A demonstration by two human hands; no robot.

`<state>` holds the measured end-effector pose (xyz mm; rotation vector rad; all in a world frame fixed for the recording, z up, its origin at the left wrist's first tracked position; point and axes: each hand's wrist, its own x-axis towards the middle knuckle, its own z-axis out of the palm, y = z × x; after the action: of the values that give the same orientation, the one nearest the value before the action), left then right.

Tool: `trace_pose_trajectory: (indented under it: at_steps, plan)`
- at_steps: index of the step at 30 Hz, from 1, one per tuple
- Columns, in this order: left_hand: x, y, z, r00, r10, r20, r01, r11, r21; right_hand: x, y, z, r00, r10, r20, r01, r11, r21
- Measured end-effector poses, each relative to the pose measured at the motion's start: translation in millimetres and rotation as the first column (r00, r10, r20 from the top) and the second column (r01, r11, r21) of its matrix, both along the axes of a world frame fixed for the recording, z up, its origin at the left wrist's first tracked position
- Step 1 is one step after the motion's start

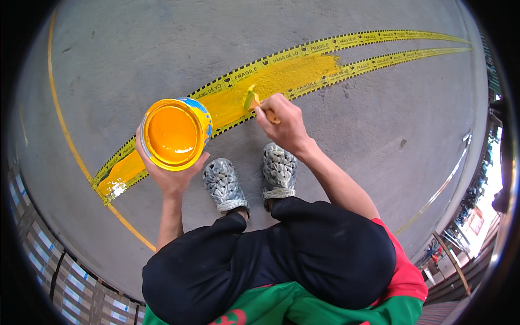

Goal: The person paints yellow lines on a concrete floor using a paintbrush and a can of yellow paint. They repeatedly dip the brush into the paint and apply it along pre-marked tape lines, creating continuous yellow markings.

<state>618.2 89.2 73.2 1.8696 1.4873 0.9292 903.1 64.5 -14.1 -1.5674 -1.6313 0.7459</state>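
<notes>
My left hand (172,177) grips an open can of yellow paint (174,132) from below and beside it; the can is tilted so its orange-yellow paint shows. In my right hand (287,122) is a paintbrush (253,101), held by its wooden handle. Its yellow-coated bristles touch the painted floor strip. Two lines of yellow-and-black printed tape (244,76) border a band of wet yellow paint (292,73) on the grey concrete. The can hides part of the band. A glossy pool of paint (116,187) lies at the band's left end.
My feet, in grey patterned clogs (225,184), are just behind the near tape. A thin yellow floor line (67,135) crosses the band's left end. Stacked wooden pallets (70,292) stand at the lower left, and assorted items (449,254) sit at the right edge.
</notes>
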Motion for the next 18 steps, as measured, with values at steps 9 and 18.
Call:
trace_pose_trajectory:
  at_steps: [9,18]
  plan:
    - [14.3,14.3,-15.4,0.994,-0.107,0.029,0.108,0.994,-0.025,57.3,44.2,140.3,0.723,-0.136,-0.677,0.244,0.967,0.067]
    - [44.8,33.2,-41.0,0.941,-0.274,0.2,0.28,0.96,0.001,-12.4,40.7,138.1,0.973,0.055,-0.224,-0.032,0.994,0.107]
